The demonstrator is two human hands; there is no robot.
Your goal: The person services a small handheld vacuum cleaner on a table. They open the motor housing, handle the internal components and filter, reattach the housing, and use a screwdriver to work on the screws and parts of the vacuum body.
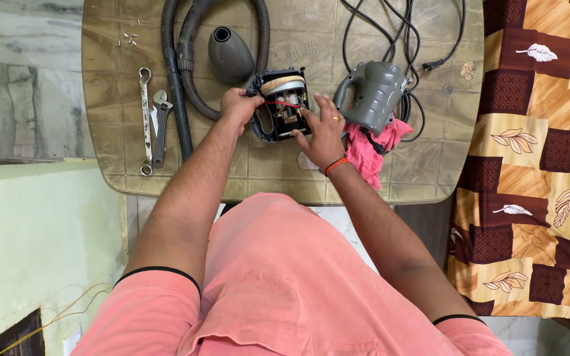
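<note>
Item: opened motor unit [282, 105], black housing with a cream ring at the far end and a red wire across its bared inside. It lies near the middle of the small tan table [110, 99], just in front of the person, between the two hands. Its long axis runs away from the person, cream ring farthest.

Left hand [239, 105]: fingers curled closed around the unit's left edge, gripping the housing there.

Right hand [324, 132]: fingers [311, 122] spread open and laid flat, tips touching the unit's right side beside the exposed parts; nothing is held. An orange band sits at the wrist.

Relation: the unit lies directly between the hands, to the right of the left hand and to the left of the right. Both touch it; only the left has a grip.

Nearby: grey handle shell [372, 95] just right of the right hand, resting on a pink cloth [369, 151]; grey cone nozzle [228, 54] beyond the unit; ribbed hose [186, 66] looping at left; two wrenches [153, 122] well apart at far left; black power cord [397, 33] at the far right.
</note>
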